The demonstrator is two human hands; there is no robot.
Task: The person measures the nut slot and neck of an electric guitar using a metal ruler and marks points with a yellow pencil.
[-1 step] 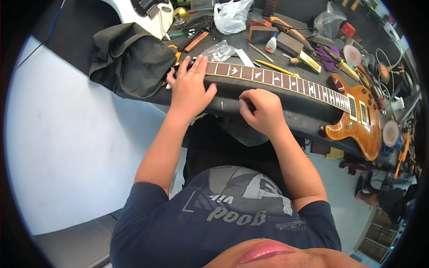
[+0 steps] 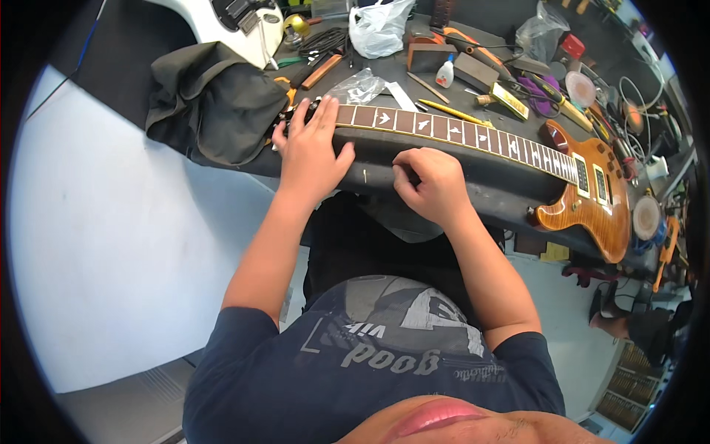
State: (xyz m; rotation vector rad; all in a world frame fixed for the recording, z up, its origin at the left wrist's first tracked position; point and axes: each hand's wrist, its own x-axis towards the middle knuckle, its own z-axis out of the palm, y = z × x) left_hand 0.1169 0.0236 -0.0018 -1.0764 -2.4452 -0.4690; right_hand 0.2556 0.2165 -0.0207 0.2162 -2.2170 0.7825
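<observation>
An electric guitar with a glossy amber-brown body point(image 2: 588, 203) lies across the bench, face up, its body at the right. Its dark fretboard point(image 2: 444, 129) has pale bird-shaped inlays; no strings show along it. My left hand point(image 2: 307, 148) lies over the headstock end of the neck, palm down, fingers stretched out and thumb apart. The fingers hide most of the headstock. My right hand point(image 2: 435, 183) is loosely curled at the bench's near edge, just below the neck and apart from it. Nothing shows in the gap between its thumb and forefinger.
Dark cloth point(image 2: 211, 103) is bunched left of the headstock. Behind the neck lie a yellow pencil point(image 2: 455, 112), a small glue bottle point(image 2: 445, 72), a white plastic bag point(image 2: 379, 28) and many tools. Part of a white guitar point(image 2: 248, 33) lies at the back left.
</observation>
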